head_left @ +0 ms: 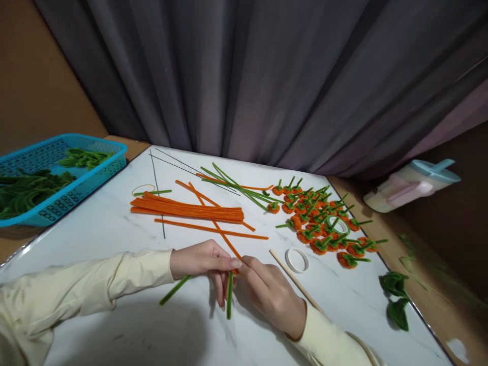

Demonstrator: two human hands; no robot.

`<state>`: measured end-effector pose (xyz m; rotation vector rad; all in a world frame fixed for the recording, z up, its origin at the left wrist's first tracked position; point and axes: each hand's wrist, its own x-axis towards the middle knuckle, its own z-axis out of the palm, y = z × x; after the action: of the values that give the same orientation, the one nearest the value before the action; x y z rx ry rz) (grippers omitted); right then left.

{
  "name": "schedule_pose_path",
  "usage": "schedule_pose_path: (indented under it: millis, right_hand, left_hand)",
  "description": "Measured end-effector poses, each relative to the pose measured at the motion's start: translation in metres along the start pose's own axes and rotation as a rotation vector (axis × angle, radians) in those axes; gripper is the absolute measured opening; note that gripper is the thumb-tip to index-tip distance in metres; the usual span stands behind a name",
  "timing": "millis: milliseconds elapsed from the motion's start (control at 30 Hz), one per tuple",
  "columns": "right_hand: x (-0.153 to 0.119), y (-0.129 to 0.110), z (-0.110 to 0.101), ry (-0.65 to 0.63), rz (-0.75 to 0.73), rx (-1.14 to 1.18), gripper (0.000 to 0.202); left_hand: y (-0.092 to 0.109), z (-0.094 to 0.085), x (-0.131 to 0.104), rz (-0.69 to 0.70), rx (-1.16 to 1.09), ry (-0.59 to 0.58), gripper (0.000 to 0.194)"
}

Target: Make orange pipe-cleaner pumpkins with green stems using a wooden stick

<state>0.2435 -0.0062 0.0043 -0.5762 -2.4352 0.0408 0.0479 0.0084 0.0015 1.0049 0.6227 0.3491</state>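
My left hand [209,264] and my right hand [272,292] meet low over the white table. Their thumbs and fingers are pinched together on a small orange pipe cleaner piece [235,271], mostly covered by the fingertips. A short green pipe cleaner [229,300] hangs down from between the hands; which hand grips it I cannot tell. Another green pipe cleaner piece [174,291] pokes out under my left hand. From the bundle's side, a long orange strip [224,240] runs to my right fingertips; whether it is held is unclear.
Beyond my hands lie an orange pipe cleaner bundle [186,207], green pipe cleaners [240,185] and dark wires. At right are several small pumpkins [320,246], a white ring [297,260], a wooden stick [292,277], green leaves [398,312] and a cup [414,185]. A blue basket [76,190] stands left.
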Motion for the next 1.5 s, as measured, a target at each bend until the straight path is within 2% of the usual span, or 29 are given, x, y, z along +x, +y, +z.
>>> schedule_pose_path:
  millis: [133,200,300,433,533,667,800,1100,1233,1333,1500]
  right_hand:
    - [0.002,0.007,-0.002,-0.058,0.098,0.334,0.025]
    - [0.002,0.009,0.0,-0.045,0.125,0.402,0.024]
    - [0.002,0.006,0.003,-0.053,0.161,0.315,0.023]
    - [0.0,0.001,0.007,-0.038,0.075,0.114,0.025]
    - [0.0,-0.001,0.008,-0.001,0.042,0.057,0.022]
    - [-0.001,-0.002,0.009,0.023,0.07,0.111,0.023]
    - [-0.001,-0.005,0.009,0.025,0.119,0.187,0.026]
    - [-0.001,-0.004,0.007,0.073,0.063,0.152,0.023]
    - [0.001,-0.004,0.005,0.048,0.059,0.171,0.022]
    - [0.002,-0.004,0.006,0.044,0.018,0.147,0.021]
    - [-0.002,-0.004,0.01,0.081,-0.063,0.092,0.018]
  left_hand:
    - [0.001,-0.002,0.0,-0.005,-0.015,0.032,0.041]
    - [0.001,-0.003,0.0,0.001,-0.019,0.04,0.043]
    - [0.002,-0.001,0.0,0.009,-0.023,0.023,0.043]
    - [0.003,0.004,0.001,0.018,-0.037,-0.025,0.043]
    - [0.001,0.005,0.001,0.024,-0.029,-0.056,0.044]
    - [0.001,0.005,0.001,0.03,-0.001,-0.077,0.044]
    - [0.003,0.007,0.0,0.015,0.019,-0.046,0.045]
    - [0.001,0.006,0.001,0.031,0.011,-0.036,0.042]
    - [-0.001,0.005,0.0,0.036,-0.001,0.031,0.035]
    - [0.002,0.003,-0.002,0.065,0.126,0.081,0.029]
    - [0.011,-0.001,-0.006,0.191,0.559,0.13,0.028]
